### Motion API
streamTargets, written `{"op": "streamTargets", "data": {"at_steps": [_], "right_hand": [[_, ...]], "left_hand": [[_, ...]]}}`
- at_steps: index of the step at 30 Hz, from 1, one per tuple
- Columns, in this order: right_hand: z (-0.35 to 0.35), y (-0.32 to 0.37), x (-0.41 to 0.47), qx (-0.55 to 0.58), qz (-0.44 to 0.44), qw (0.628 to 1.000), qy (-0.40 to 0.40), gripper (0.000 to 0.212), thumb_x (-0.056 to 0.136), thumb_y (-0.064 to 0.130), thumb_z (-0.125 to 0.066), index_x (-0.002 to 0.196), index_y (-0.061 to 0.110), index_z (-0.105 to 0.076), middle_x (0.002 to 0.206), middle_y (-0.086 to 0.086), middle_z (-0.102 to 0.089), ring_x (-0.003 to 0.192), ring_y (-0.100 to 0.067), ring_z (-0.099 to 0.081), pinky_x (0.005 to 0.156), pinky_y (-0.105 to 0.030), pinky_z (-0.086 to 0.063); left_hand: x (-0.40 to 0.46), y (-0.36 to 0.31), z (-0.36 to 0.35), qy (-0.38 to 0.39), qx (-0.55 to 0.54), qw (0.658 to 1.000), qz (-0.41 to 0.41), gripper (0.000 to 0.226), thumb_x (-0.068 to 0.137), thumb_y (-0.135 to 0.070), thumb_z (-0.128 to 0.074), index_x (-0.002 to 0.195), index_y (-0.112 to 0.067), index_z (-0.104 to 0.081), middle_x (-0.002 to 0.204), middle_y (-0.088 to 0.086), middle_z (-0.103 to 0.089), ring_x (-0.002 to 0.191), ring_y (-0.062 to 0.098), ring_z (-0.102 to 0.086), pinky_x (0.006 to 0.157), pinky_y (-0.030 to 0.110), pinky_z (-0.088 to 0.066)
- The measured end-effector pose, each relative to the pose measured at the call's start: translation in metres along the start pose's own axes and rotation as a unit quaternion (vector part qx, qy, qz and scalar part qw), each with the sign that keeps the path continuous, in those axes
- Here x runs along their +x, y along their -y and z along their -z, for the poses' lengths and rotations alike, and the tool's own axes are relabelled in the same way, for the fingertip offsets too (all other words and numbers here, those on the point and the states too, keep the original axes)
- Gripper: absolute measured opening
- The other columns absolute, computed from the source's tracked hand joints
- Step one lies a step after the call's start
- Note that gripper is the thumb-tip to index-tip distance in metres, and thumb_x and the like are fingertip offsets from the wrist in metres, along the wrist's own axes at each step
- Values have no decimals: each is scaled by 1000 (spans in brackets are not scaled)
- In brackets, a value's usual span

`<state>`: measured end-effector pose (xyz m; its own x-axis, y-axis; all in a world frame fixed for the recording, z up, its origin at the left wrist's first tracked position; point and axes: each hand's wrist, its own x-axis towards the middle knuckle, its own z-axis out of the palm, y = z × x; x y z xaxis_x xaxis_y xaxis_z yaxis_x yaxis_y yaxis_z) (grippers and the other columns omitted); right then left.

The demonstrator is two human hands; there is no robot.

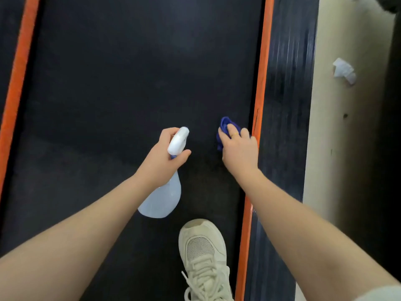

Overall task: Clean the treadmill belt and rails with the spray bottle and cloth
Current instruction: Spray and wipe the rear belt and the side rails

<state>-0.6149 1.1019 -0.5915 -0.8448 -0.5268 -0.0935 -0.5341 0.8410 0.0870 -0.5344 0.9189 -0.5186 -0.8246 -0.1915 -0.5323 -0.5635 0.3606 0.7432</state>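
The wide black rubber treadmill belt [130, 83] is filling most of the frame, running from the top to the bottom. A narrow orange strip [261, 83] is bordering it at the right, and beside that the dark ribbed side rail [288, 94] is lying. Another orange strip [17, 83] is bordering the belt at the left. At the far right the pale beige floor [347, 148] is showing, with a crumpled white paper [344, 70] lying on it in the upper right. A cream mesh sneaker [204, 259] is standing on the belt at the bottom centre. The translucent pale-blue spray bottle with a white trigger head [165, 196] is hanging over the belt in the middle; the left hand [165, 159] is gripping its neck. The right hand [238, 151] is pressing the small dark-blue cloth [225, 124] onto the belt, its fingers curling over it, just beside the right orange strip.
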Motion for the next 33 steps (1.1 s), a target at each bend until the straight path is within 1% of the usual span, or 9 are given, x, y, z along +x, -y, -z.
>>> {"op": "streamTargets", "data": {"at_steps": [6,9,12,15,18,22,25,29,33], "right_hand": [[-8,-17,-51,-8,150,989,-1,49,64,14,-75,112,18,-69,114,-8,-65,75,-29,-57,59,-32,-42],[3,-23,-12,-39,77,996,-11,51,67,11,-70,117,18,-64,120,-8,-62,82,-30,-57,66,-34,-44],[6,-14,5,1,-29,996,83,57,82,14,-61,136,18,-45,141,-8,-43,107,-32,-47,83,-40,-40],[8,0,-27,21,14,998,56,59,56,16,-79,114,15,-66,121,-10,-61,86,-33,-58,64,-36,-45],[2,2,-51,31,88,994,56,57,48,13,-81,104,16,-71,115,-9,-66,79,-30,-60,62,-34,-47],[9,1,-2,-9,33,999,29,59,64,15,-72,121,20,-61,129,-5,-58,93,-28,-58,69,-33,-43],[4,-1,14,12,9,995,98,61,84,19,-58,141,21,-37,149,-4,-34,118,-30,-43,85,-38,-38],[-1,2,-46,52,75,996,22,54,51,20,-77,105,19,-70,119,-3,-63,85,-31,-58,66,-33,-44],[-7,-9,-85,68,177,982,11,56,52,14,-80,107,21,-70,118,0,-65,82,-30,-57,66,-35,-45]], "left_hand": [[-3,-6,-7,12,11,1000,-5,54,93,-24,-58,138,-22,-29,121,-9,-41,108,10,-45,82,24,-39],[-6,-3,-11,5,12,1000,-20,52,92,-24,-58,136,-22,-31,121,-9,-43,106,9,-46,81,23,-39],[-10,-1,-10,-8,10,1000,-23,53,92,-24,-59,136,-23,-30,121,-9,-42,106,10,-46,78,20,-40],[-11,-3,-6,-3,13,1000,-15,53,92,-24,-59,136,-23,-30,121,-8,-42,105,10,-46,78,20,-40],[-8,-4,-2,-2,20,1000,-3,50,92,-27,-59,134,-25,-32,113,-8,-47,91,8,-51,70,18,-41],[-1,0,-6,-25,23,999,-6,43,93,-27,-57,130,-25,-35,107,-12,-48,85,4,-51,68,16,-39],[-3,1,-6,-30,17,999,-6,43,93,-26,-57,130,-24,-35,107,-13,-46,86,3,-51,67,14,-37],[-9,0,0,-23,5,1000,-3,47,92,-26,-58,131,-25,-32,109,-11,-46,89,2,-50,68,15,-38],[-12,7,-1,-20,0,1000,11,49,92,-27,-59,133,-26,-31,111,-7,-48,90,5,-51,69,15,-40]]}}
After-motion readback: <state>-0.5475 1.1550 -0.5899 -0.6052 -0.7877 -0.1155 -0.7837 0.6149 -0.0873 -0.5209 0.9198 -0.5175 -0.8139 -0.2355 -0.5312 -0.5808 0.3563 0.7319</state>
